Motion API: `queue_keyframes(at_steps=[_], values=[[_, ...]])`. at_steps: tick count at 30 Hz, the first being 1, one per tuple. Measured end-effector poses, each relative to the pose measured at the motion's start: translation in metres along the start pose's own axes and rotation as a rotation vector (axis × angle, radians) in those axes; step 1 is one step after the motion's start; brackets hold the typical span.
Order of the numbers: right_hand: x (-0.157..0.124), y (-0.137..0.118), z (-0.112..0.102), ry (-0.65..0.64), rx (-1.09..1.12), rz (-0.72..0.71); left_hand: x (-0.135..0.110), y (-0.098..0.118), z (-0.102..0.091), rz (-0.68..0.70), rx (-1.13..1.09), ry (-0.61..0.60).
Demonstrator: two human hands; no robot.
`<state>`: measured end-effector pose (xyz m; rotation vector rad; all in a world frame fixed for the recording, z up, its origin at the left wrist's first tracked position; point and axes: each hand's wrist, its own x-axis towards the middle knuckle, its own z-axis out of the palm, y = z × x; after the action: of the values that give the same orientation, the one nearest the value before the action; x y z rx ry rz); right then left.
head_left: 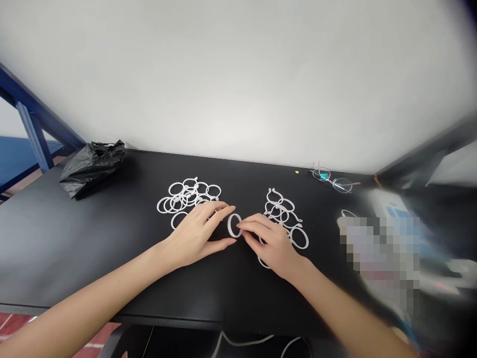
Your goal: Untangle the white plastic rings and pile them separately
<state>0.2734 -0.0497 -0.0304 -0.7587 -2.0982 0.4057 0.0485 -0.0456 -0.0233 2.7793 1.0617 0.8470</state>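
Hands close together above the black table (112, 258), with one white plastic ring (230, 224) pinched upright in fingertips of the right hand (270, 243), and the left hand (196, 236) open just beside it. Left pile of rings (188, 196) near left fingers, right pile of rings (279, 206) partly under right hand, black plastic bag (91, 169) far to the left

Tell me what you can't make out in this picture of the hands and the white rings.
From the head view:
A pixelated patch hides whatever lies at the right.
The left hand covers part of the left pile of white rings.
The right hand covers part of the right pile of white rings.
The black plastic bag hides anything inside it.
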Motion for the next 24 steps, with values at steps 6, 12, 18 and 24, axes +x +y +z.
queue_keyframes(at_steps=[6,12,18,24], values=[[-0.001,-0.002,-0.002,-0.074,0.037,-0.113,0.001,0.002,0.0,0.028,-0.042,-0.046],[-0.001,-0.006,0.001,0.036,0.054,-0.044,0.004,0.006,-0.006,-0.093,-0.252,-0.001],[0.004,-0.007,0.001,0.17,0.112,0.035,0.004,0.008,-0.011,-0.222,-0.449,-0.019],[0.005,-0.009,-0.001,0.147,0.202,-0.002,0.003,0.012,-0.011,-0.254,-0.623,-0.074]])
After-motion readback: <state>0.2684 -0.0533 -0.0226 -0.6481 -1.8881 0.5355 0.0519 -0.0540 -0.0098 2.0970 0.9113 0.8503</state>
